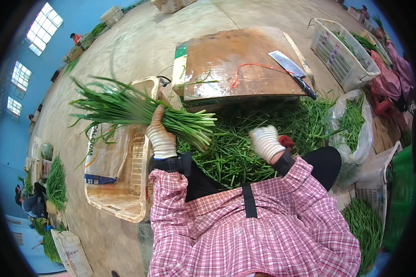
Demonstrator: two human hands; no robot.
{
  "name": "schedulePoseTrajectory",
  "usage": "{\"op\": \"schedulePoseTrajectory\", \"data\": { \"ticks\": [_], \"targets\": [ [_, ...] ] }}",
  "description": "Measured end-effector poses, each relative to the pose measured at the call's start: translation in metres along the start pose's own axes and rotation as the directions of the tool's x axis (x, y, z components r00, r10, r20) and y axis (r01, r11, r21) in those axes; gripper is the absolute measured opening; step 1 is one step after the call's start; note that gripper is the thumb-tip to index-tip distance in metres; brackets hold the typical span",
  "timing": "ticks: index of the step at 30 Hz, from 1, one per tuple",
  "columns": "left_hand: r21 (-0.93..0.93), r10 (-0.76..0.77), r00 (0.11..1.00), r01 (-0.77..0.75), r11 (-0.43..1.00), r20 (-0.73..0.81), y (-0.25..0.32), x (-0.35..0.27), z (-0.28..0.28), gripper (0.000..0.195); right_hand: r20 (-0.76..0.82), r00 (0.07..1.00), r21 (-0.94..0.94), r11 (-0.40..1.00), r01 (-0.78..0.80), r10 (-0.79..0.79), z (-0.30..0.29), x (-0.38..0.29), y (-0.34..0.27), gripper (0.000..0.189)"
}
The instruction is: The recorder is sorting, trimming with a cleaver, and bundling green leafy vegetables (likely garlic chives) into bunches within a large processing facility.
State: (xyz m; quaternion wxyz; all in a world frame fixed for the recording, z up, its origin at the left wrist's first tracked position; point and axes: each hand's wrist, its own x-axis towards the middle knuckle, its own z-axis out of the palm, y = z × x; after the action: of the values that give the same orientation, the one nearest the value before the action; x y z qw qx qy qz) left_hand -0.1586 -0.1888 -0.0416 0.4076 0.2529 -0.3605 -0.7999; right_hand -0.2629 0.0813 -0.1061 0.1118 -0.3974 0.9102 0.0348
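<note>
My left hand (160,136), in a striped knit glove with soiled fingers, grips a bunch of long green chives (131,107). Its pale cut ends point right and the leaves fan out to the left, above a plastic crate (135,204). My right hand (265,141), gloved alike and slightly blurred, is curled into a fist with nothing seen in it. It hovers over a heap of loose green leaves (228,161) between my legs. On the wooden board (225,52) in front lie a cleaver (288,65) and a red tie (253,64).
Right of the heap stands a clear plastic bag (353,121) of green trimmings. Farther off is a white crate (343,52) holding greens. More chives (362,221) lie beside a crate at lower right. Another person (34,200) sits among greens at far left.
</note>
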Motion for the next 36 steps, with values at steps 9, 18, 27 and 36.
{"op": "schedulePoseTrajectory", "data": {
  "ticks": [9,18,27,36],
  "targets": [
    [0.627,0.420,0.815,-0.577,0.523,0.400,-0.034,0.020,-0.030,0.066,-0.473,0.881,0.692,0.626,0.361,0.015,-0.066,0.015,-0.092,0.025],
    [-0.035,-0.009,0.999,0.008,0.999,-0.033,0.011,-0.006,0.013,0.030,-0.256,0.967,0.318,0.945,0.075,0.010,-0.014,-0.007,-0.032,0.012],
    [-0.132,-0.013,1.000,0.016,0.991,0.021,0.011,-0.003,0.005,0.034,-0.291,0.947,0.945,0.197,0.262,0.136,-0.058,0.021,-0.065,0.032],
    [0.439,0.230,0.971,-0.180,0.880,-0.064,-0.028,0.038,-0.028,0.062,-0.527,0.816,0.644,0.738,0.201,0.238,-0.053,-0.013,-0.067,0.049]
  ]
}}
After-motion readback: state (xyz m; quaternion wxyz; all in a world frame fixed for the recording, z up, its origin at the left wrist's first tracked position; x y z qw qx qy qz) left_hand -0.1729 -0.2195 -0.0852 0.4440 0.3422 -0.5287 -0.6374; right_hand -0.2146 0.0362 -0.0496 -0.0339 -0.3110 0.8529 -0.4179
